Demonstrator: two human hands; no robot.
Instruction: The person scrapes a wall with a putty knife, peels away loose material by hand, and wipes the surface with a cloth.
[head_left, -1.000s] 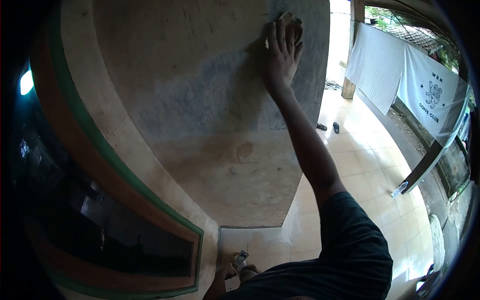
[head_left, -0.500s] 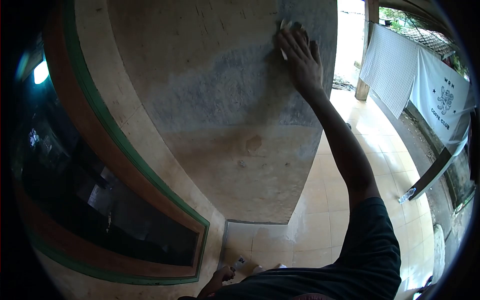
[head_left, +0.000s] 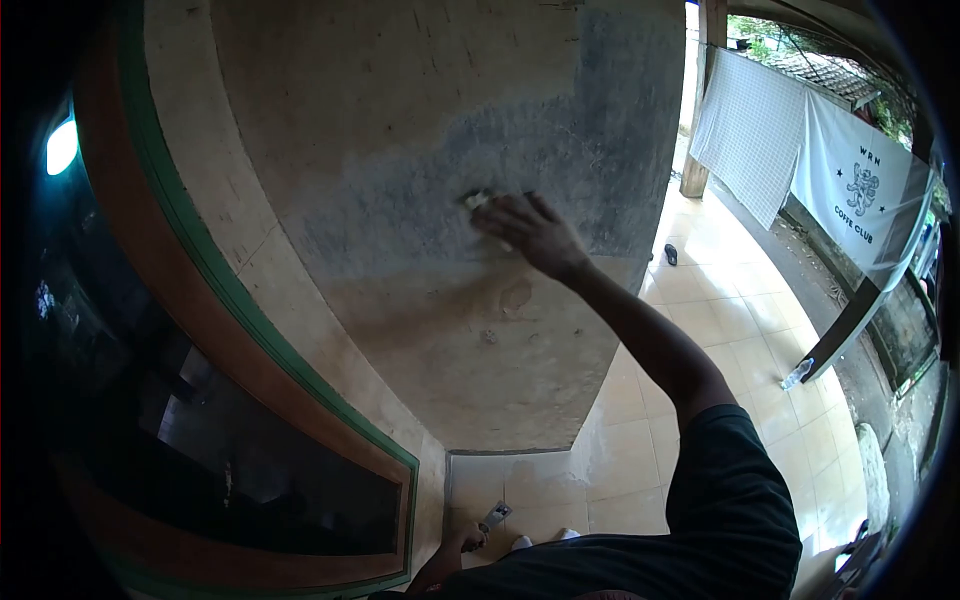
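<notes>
While right hand (head_left: 530, 232) grips a pad (head_left: 477, 199) against wall (head_left: 420, 120), left hand (head_left: 462, 540) grips a tool (head_left: 493, 516).

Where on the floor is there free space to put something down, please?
The tiled floor is bare between the wall and the hanging cloths, apart from a sandal and a bottle. It is crowded at the wall's foot, where the left hand holds a small tool beside the feet.
</notes>
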